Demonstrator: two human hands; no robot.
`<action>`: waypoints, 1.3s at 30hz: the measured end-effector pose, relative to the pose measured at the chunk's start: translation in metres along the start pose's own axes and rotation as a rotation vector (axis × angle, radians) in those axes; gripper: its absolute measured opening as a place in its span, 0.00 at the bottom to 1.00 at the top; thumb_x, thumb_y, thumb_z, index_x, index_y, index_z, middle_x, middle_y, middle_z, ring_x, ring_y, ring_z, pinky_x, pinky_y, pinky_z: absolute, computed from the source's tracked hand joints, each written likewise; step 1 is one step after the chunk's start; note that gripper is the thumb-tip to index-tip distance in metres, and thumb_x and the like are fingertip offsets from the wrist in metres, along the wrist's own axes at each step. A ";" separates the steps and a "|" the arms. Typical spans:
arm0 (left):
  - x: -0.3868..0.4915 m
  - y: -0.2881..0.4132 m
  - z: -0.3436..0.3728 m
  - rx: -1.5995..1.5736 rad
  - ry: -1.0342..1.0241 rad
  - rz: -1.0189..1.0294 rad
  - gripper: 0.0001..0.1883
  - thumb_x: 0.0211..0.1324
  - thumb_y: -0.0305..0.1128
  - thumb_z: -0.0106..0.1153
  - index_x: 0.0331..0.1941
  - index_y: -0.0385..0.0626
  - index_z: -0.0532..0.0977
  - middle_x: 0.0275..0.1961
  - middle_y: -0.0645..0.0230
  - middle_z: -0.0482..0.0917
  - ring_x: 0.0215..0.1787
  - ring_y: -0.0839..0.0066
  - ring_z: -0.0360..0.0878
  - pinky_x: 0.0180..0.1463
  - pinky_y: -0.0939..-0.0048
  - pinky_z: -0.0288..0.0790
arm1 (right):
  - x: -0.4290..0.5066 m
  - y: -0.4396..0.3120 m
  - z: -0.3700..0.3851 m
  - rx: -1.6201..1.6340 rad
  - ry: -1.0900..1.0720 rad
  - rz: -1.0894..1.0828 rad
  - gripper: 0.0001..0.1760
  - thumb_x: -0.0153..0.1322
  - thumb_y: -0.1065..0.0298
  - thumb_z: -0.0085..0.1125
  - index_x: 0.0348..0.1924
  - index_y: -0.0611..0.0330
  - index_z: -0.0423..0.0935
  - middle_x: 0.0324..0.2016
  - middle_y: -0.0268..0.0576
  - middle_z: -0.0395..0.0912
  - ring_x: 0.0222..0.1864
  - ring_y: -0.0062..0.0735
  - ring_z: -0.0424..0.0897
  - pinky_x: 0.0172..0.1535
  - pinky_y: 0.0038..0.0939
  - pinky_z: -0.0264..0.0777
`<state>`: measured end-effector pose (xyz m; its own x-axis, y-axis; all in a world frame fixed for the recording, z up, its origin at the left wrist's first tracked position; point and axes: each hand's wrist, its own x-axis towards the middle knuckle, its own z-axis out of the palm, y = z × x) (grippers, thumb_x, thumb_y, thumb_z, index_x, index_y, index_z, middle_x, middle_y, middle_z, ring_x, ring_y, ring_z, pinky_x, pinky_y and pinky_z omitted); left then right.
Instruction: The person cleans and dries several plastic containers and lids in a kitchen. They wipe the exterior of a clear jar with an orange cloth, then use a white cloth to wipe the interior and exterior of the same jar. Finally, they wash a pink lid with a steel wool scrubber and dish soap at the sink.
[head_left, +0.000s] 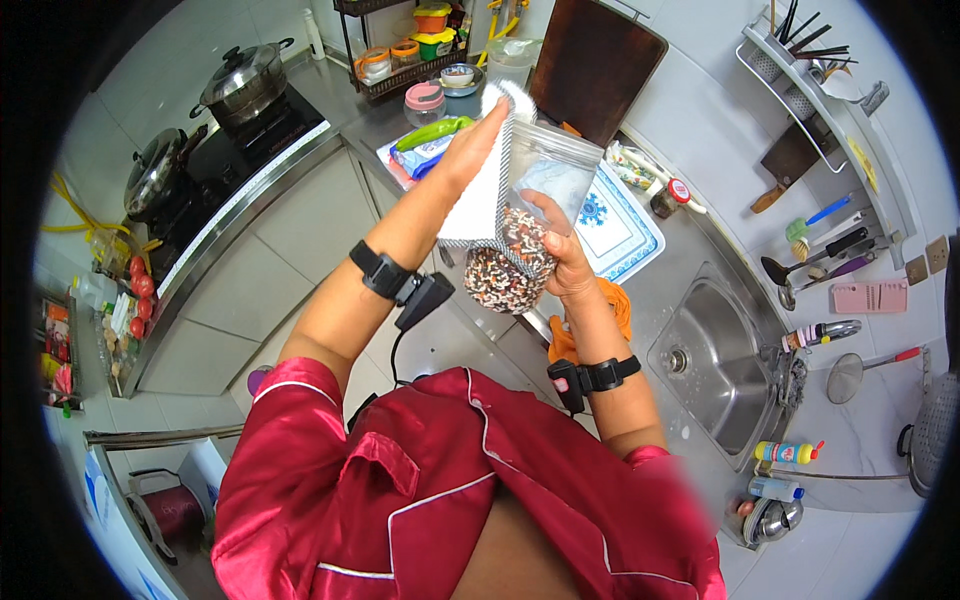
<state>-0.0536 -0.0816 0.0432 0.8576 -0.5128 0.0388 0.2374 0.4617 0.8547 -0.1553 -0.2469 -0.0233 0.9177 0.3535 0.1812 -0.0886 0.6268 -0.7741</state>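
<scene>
A clear plastic zip bag of mixed grains is held up in front of me, its lower part bulging with dark, red and white grains. My right hand grips the bag's right side with thumb and fingers. A white cloth with a striped edge lies against the bag's left side. My left hand presses flat on this cloth, fingers stretched upward. Behind the bag, a white tray with a blue pattern rests on the counter, with an orange cloth near its front edge.
A steel sink is at the right. Green peppers and a pink-lidded jar stand behind my left hand. A dark cutting board leans on the wall. Two pots, one a lidded steel pot, sit on the stove at the left.
</scene>
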 end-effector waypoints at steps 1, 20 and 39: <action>0.003 0.003 0.005 0.025 -0.003 0.055 0.31 0.70 0.57 0.44 0.60 0.41 0.71 0.53 0.62 0.81 0.49 0.73 0.81 0.52 0.69 0.77 | -0.001 0.004 0.002 0.030 0.003 -0.030 0.48 0.59 0.57 0.69 0.67 0.64 0.56 0.54 0.59 0.75 0.52 0.44 0.80 0.57 0.40 0.76; -0.080 -0.072 0.021 0.079 -0.243 0.272 0.31 0.72 0.56 0.31 0.68 0.48 0.63 0.69 0.57 0.68 0.67 0.58 0.69 0.70 0.54 0.63 | 0.004 -0.034 0.028 -0.325 0.104 -0.532 0.52 0.53 0.60 0.76 0.65 0.65 0.59 0.51 0.49 0.74 0.51 0.40 0.78 0.56 0.38 0.74; -0.068 -0.048 0.005 -0.084 0.108 -0.034 0.37 0.71 0.62 0.30 0.67 0.41 0.60 0.61 0.53 0.74 0.58 0.60 0.77 0.61 0.60 0.73 | 0.008 -0.019 0.039 -0.556 0.255 -0.563 0.60 0.53 0.59 0.80 0.68 0.66 0.49 0.53 0.51 0.70 0.53 0.40 0.76 0.58 0.38 0.72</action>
<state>-0.1255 -0.0728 0.0017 0.8915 -0.4503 -0.0497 0.3007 0.5062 0.8083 -0.1617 -0.2291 0.0158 0.8332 -0.1203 0.5398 0.5529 0.2049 -0.8077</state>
